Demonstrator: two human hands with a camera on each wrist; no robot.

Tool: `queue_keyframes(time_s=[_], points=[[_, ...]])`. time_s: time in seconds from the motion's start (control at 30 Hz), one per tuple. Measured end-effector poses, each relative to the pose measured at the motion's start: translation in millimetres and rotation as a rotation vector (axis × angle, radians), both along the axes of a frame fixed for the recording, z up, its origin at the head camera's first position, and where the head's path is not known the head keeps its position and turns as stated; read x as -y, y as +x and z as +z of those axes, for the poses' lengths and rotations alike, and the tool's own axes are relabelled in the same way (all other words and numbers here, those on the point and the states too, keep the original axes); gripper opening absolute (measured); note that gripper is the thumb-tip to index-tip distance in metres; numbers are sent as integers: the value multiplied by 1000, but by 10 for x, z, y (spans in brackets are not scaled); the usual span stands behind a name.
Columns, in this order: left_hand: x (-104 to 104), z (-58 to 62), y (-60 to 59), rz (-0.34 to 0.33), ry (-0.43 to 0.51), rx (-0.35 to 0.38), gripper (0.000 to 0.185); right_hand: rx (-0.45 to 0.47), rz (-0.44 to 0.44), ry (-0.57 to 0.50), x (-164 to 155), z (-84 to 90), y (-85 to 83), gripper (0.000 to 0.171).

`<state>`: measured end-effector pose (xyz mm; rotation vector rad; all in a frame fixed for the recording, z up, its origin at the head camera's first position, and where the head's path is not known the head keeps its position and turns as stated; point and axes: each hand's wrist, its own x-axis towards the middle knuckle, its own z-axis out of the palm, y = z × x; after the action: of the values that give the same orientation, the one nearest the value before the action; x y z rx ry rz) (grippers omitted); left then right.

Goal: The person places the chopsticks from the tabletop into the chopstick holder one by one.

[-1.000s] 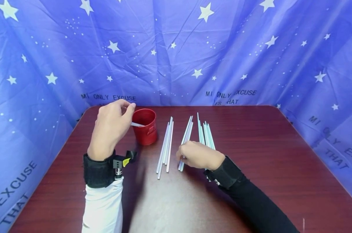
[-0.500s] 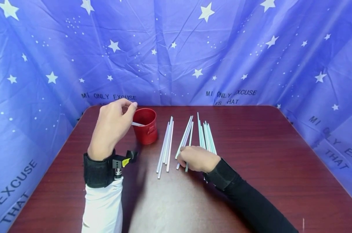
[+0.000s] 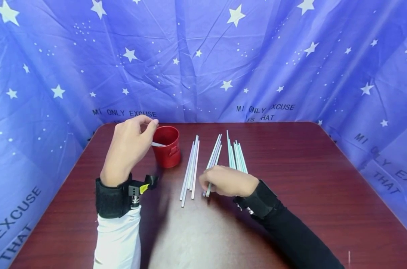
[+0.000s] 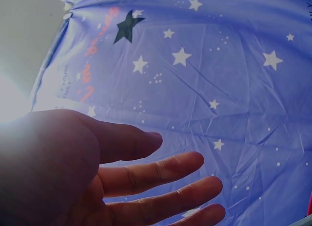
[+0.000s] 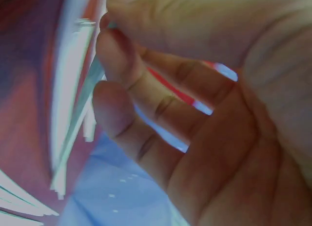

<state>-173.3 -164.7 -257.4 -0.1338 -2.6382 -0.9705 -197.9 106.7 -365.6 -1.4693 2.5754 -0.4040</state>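
Observation:
My left hand (image 3: 145, 125) hovers at the left side of a red cup (image 3: 167, 151), fingers loosely bent and holding nothing; in the left wrist view the left hand (image 4: 161, 179) shows relaxed, nearly straight fingers. A white straw end (image 3: 158, 144) lies inside the cup. My right hand (image 3: 206, 183) rests on the table and pinches the near ends of the middle bunch of white straws (image 3: 215, 151). In the right wrist view the right hand (image 5: 141, 94) has its fingers curled round the straws (image 5: 73, 75).
Another bunch of white straws (image 3: 191, 164) lies between the cup and the right hand, and a third bunch (image 3: 237, 154) lies right of the pinched ones. The dark red table (image 3: 307, 179) is walled by a blue star-print cloth (image 3: 203, 63) on three sides.
My right hand has slid slightly left and drawn the middle straws together at their near ends. The left hand has stayed by the cup.

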Motion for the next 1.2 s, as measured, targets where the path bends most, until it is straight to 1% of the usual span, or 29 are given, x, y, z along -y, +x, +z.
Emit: queue_keyframes(time_s=[0.13, 0.3, 0.4, 0.5, 0.63, 0.73, 0.9, 1.03, 1.2], points=[[-8, -6, -14, -18, -9, -10, 39, -27, 8, -120, -2, 200, 32, 26], [-42, -12, -30, -48, -24, -27, 34, -103, -28, -275, -11, 438, 40, 13], [-75, -10, -37, -77, -21, -33, 31, -149, -61, -360, -28, 559, 27, 10], [-106, -3, -49, -131, -18, -37, 29, -178, -102, -451, -51, 670, 23, 14], [-144, -4, -62, -223, -42, -11, 26, -240, -149, -584, -66, 784, 40, 19], [-176, -21, -65, -281, -65, -4, 27, -269, -160, -688, -53, 826, 63, 19], [-256, -43, -52, -385, -80, -57, 32, -251, -156, -830, 5, 823, 80, 20], [-347, -35, -19, -445, -91, -95, 34, -268, -167, -862, 31, 810, 75, 22], [-447, -44, -11, -503, -91, -190, 27, -272, -156, -860, 33, 808, 85, 22]])
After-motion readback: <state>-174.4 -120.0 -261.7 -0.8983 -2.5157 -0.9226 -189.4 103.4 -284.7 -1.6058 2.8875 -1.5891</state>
